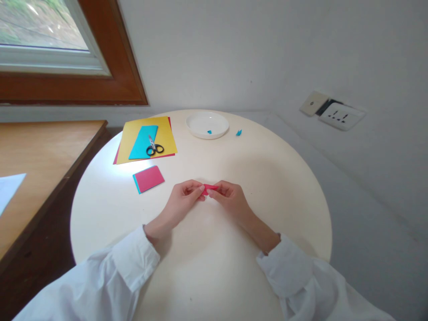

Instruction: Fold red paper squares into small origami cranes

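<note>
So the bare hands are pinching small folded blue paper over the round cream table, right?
Not blue: the head view shows a small pinkish-red folded paper. The bare left hand and right hand do pinch it over the round cream table.

The small piece of bright pinkish-red paper point(210, 187) looks folded into a narrow shape, its upper edge running roughly level from side to side. It is pinched between the left hand point(183, 197) and the right hand point(231, 196), above the middle of the round cream surface point(207, 258). Fingers cover both ends, so its full outline and folds cannot be told.
</note>
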The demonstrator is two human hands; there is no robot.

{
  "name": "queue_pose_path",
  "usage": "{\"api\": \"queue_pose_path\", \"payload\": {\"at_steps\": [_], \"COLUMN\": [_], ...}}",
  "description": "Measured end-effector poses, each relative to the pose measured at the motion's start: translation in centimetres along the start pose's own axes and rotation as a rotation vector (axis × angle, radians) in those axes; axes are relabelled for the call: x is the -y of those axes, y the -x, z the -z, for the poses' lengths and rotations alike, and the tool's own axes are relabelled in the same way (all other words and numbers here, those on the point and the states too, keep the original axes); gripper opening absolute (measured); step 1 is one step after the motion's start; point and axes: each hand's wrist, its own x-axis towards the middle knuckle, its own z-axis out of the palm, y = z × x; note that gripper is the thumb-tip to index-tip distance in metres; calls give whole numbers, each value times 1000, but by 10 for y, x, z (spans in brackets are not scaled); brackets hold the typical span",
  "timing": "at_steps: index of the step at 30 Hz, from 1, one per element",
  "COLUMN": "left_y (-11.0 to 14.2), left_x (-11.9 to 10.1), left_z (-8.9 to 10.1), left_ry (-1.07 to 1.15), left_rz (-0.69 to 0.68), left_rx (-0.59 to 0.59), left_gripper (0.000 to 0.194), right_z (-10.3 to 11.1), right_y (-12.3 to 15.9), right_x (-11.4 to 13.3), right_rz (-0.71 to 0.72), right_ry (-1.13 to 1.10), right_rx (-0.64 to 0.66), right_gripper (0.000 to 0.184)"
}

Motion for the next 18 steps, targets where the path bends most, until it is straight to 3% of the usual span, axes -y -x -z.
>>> {"api": "queue_pose_path", "payload": {"at_steps": [6,11,18], "left_y": [-1,2,3], "left_x": [2,-5,-9], "left_z": [0,-3,-4], "left_ry": [-94,-136,-221], "left_rz": [-24,8,15], "left_rx": [10,111,137], "left_gripper": [20,22,25], "right_z": [1,-1,-1], "right_y": [0,0,-1], "right_x": [0,0,-2], "right_rz": [126,135,135], "right_ry": [164,194,197], "right_rx": [37,-11,-7], "right_gripper": [23,32,31]}}
